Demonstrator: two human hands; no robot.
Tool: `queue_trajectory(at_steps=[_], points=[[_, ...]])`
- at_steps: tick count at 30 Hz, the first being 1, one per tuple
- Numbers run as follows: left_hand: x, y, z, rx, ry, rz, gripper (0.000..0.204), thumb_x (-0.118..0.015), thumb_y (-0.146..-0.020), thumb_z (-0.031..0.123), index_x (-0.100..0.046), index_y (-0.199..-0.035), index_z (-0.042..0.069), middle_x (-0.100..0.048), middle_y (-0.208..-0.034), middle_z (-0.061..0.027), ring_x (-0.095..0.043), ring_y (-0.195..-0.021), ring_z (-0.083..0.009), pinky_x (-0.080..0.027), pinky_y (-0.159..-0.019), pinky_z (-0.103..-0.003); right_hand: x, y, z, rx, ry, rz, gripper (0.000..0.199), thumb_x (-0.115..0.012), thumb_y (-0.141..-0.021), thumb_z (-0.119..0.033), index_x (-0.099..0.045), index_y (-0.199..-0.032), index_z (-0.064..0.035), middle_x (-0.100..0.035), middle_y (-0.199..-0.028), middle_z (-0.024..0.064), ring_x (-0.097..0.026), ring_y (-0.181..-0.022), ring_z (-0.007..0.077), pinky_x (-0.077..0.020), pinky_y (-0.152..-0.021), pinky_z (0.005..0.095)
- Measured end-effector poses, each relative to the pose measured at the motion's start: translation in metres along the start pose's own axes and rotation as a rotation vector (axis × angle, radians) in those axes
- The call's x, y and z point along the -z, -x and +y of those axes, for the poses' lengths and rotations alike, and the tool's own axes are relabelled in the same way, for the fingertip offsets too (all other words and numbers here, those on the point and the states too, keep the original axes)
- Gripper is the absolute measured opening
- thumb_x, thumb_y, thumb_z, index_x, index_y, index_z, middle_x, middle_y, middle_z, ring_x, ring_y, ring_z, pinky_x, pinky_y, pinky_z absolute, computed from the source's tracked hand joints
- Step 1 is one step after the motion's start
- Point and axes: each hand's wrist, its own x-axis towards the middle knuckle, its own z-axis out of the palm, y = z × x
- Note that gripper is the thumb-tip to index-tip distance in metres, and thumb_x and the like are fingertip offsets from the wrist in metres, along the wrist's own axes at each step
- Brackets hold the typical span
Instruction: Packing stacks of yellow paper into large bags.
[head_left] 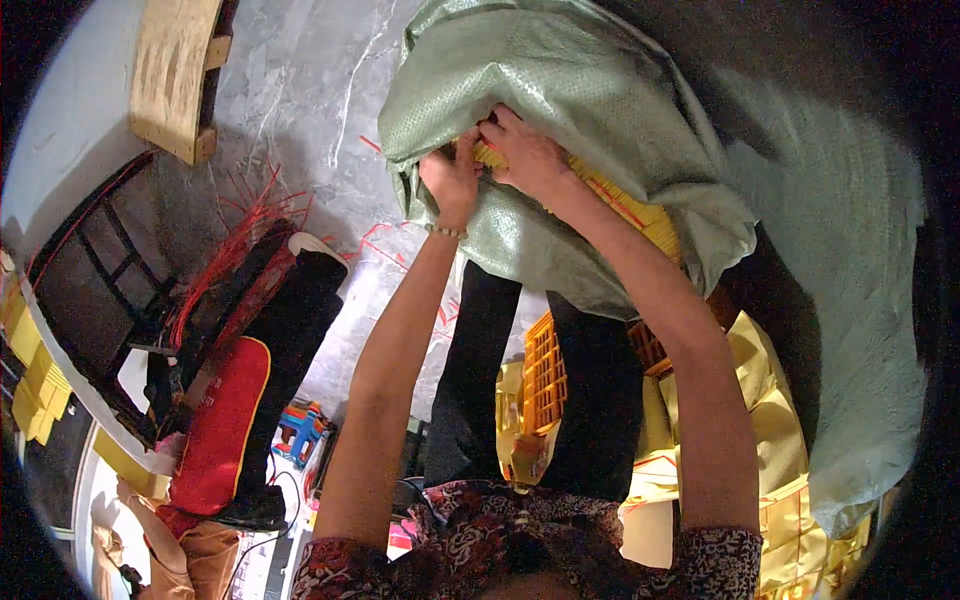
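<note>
In front of me a big pale green woven sack (540, 60) stands with its mouth gaping toward me. Packed inside it are yellow bundles (640, 212), showing along the opening; their exact kind is unclear. My left hand (450, 182), with a beaded bracelet at the wrist, is closed at the left end of the mouth, its fingertips partly hidden. Just right of it, my right hand (530, 155) reaches across the opening, fingers bent onto the folded rim of the sack. Both hands appear to pinch the sack's edge.
A wooden pallet (170, 80) is at the upper left. Loose red strips (240, 235) lie by a black metal frame (120, 250). Another person's arm (155, 525) shows lower left, near a red cloth (225, 425). An orange crate (545, 375) and yellow packages (765, 400) are nearer me.
</note>
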Motion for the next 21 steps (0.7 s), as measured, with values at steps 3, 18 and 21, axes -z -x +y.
queue_trajectory(at_steps=[3, 18, 21], points=[[0.022, -0.019, -0.007, -0.436, -0.287, 0.082, 0.034, -0.071, -0.079, 0.025, -0.060, -0.086, -0.006, -0.063, -0.073, -0.0096, -0.056, -0.054, -0.0162, -0.046, -0.053, -0.033, -0.002, -0.003, -0.015, 0.142, 0.164, 0.084, 0.074, -0.076, -0.063, -0.019, -0.041, -0.127, -0.0085, -0.033, -0.136, 0.0168, -0.046, -0.114, 0.0384, -0.0428, -0.094, 0.0431], [0.029, -0.006, 0.059, -0.760, -0.554, -0.019, 0.029, -0.046, -0.085, 0.005, -0.047, -0.112, -0.006, -0.054, -0.103, -0.0284, -0.051, -0.096, -0.0440, -0.037, -0.084, -0.051, 0.056, -0.052, -0.039, -0.137, 0.298, 0.134, 0.041, -0.030, -0.099, -0.030, -0.043, -0.125, 0.0000, -0.048, -0.124, 0.0090, -0.046, -0.115, 0.0131, -0.0400, -0.097, 0.0266], [0.006, -0.026, 0.056, -0.539, -0.693, -0.235, 0.031, -0.045, -0.090, 0.010, -0.046, -0.117, -0.004, -0.058, -0.093, -0.0264, -0.053, -0.090, -0.0445, -0.039, -0.083, -0.049, 0.011, -0.098, 0.002, -0.275, -0.181, -0.276, 0.057, -0.044, -0.093, -0.045, -0.035, -0.137, -0.0101, -0.036, -0.139, 0.0102, -0.032, -0.129, 0.0202, -0.0217, -0.110, 0.0354]])
